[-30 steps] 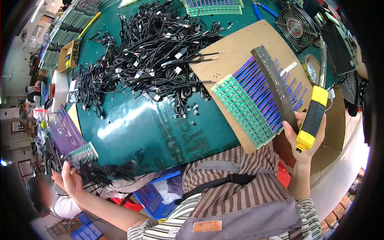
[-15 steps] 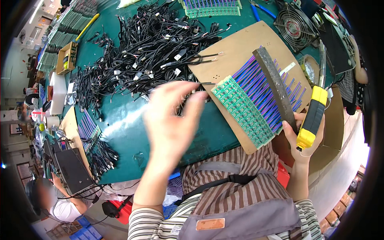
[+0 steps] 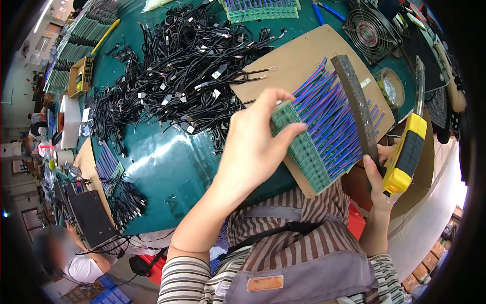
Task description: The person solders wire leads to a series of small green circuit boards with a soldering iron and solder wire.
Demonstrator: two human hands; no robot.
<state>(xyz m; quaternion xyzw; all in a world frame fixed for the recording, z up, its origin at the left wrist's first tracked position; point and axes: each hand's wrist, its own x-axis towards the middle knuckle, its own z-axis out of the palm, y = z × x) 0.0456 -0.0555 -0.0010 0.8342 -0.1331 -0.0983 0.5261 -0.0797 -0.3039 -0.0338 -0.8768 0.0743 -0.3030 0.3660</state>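
Observation:
My left hand (image 3: pixel 258 139) pinches the upper left edge of a green circuit board panel (image 3: pixel 306 157) between thumb and fingers. The panel's near edge is tilted up. Many blue and purple wires (image 3: pixel 329 116) run from it to the right, under a dark, heavy bar (image 3: pixel 354 99) that lies across them. My right hand (image 3: pixel 379 187) grips the near end of this bar. It also holds a yellow and black tool (image 3: pixel 405 154) that looks like a utility knife, its long grey blade pointing away from me. The right fingers are partly hidden behind the tool.
Brown board (image 3: pixel 304 50) lies under the panel. Left of it spreads a tangled heap of black cables (image 3: pixel 187 71). A fan (image 3: pixel 372 30) and blue-handled pliers (image 3: pixel 319 12) are at the far right. Wired boards (image 3: pixel 119 175) lie at left. Another person (image 3: pixel 83 266) sits lower left.
My left hand has moved right from over the green table and taken hold of the panel, which has tipped up. The bar and the yellow tool in my right hand have shifted slightly right.

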